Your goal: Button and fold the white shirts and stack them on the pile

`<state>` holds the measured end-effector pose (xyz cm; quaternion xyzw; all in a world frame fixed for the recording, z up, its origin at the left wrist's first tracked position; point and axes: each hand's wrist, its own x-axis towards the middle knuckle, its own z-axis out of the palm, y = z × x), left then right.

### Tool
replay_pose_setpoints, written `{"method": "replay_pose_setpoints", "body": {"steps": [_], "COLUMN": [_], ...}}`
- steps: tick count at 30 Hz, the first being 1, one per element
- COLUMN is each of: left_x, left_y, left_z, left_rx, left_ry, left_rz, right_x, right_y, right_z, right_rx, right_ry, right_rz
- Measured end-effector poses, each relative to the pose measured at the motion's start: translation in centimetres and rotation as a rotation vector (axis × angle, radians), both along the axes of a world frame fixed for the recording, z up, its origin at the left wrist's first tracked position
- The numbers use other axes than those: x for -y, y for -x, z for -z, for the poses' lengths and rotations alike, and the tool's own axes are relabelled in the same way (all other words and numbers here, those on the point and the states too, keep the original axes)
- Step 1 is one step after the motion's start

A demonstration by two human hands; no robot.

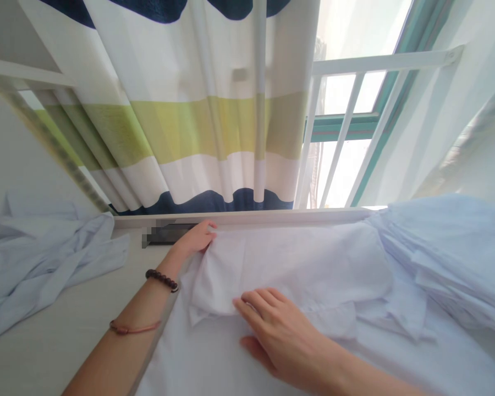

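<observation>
A folded white cloth (pixel 305 258) lies just this side of the striped curtain (pixel 223 126), spread over a white sheet (pixel 202 363), with loose edges and creases on its near side. The left hand (pixel 197 237) is at the cloth's far left corner, beside a dark flat object (pixel 169 234); whether its fingers pinch the fabric cannot be told. The right hand (pixel 276 330) is open over the near edge, thumb apart from the fingers and fingertips at the fabric. The hands are apart from each other.

A light anchor at that corner while the other palm works flat and outward should ease creases without dragging the layers askew; pressing hard could set wrinkles in. Loosely piled white fabric (pixel 457 258) lies right of the curtain, and crumpled pale fabric (pixel 53 253) left of it.
</observation>
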<state>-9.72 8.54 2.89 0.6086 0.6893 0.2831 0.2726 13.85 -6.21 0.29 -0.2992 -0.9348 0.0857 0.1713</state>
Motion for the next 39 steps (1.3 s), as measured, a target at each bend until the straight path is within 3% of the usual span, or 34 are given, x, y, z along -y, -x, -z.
{"method": "replay_pose_setpoints", "body": {"steps": [3,6,8,10,12,14,17,21,26,31,35,39], "left_x": [0.8,3.0,5.1,7.3,9.2,10.3,10.7,10.6,11.0,13.3,14.8,14.6], "left_y": [-1.7,-5.4,-8.4,-11.1,-12.9,-13.5,-12.8,-10.8,-9.9,-12.6,-15.7,-17.4], "left_z": [-1.0,-1.5,-1.3,-0.6,0.4,1.5,3.2,4.2,2.6,1.0,1.8,2.4], "left_rx": [-0.26,-0.409,-0.461,-0.557,-0.554,-0.561,-0.608,-0.671,-0.749,-0.61,-0.685,-0.805], "left_ry": [-0.055,-0.187,-0.24,-0.331,-0.387,-0.414,-0.409,-0.43,-0.408,-0.573,-0.762,-0.903], "left_rz": [0.006,0.085,0.25,0.616,0.826,0.908,0.911,0.88,0.885,1.0,1.032,1.04], "right_x": [0.4,-0.3,-1.8,-3.8,-5.8,-7.3,-8.6,-9.5,-10.2,-9.8,-10.3,-11.4], "right_y": [-2.8,-6.6,-9.5,-12.6,-15.7,-18.2,-20.4,-20.6,-19.0,-17.6,-17.6,-18.2], "right_z": [-0.4,-0.6,-0.9,-1.3,-1.7,-2.0,-2.3,-2.6,-2.3,-0.9,-0.5,-0.7], "right_rx": [-0.081,-0.161,-0.177,-0.173,-0.149,-0.113,-0.071,-0.203,-0.41,-0.651,-0.729,-0.785], "right_ry": [0.046,0.058,0.05,0.013,-0.028,-0.021,0.054,0.236,0.491,0.612,0.7,0.702], "right_rz": [0.053,0.183,0.309,0.483,0.661,0.786,0.896,0.964,0.872,0.865,0.871,0.915]}}
